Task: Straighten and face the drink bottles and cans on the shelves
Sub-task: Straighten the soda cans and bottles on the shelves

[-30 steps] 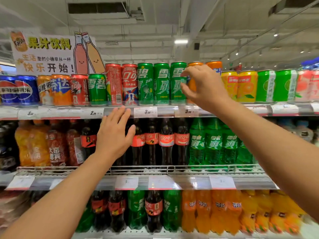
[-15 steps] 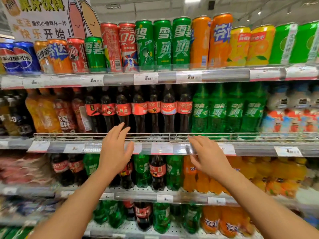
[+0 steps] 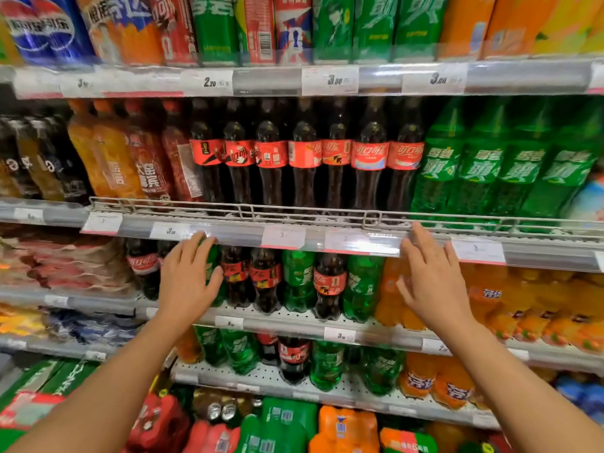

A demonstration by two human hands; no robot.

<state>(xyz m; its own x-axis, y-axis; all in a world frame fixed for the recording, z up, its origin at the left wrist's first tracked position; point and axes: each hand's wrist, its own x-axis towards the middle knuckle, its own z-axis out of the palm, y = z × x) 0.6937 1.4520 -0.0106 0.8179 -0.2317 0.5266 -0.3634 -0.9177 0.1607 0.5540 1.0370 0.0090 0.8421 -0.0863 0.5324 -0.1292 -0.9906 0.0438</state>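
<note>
I saw both my hands raised before the drink shelves. My landmark was the wire rail (image 3: 294,212) fronting the shelf of tall cola bottles (image 3: 304,155). Just below that rail, my left hand (image 3: 188,282) had its fingers spread and straight, lying against a green bottle (image 3: 214,273) on the next shelf down; I could not tell if it pressed it. My right hand (image 3: 433,282) was also spread and held nothing, its fingertips (image 3: 416,228) reaching the price strip (image 3: 359,243) under the rail. Below the rail, between my hands, stood mixed cola and green bottles (image 3: 299,279). Above the rail, beside the colas, stood big green bottles (image 3: 483,165); higher still, cans (image 3: 327,27).
</note>
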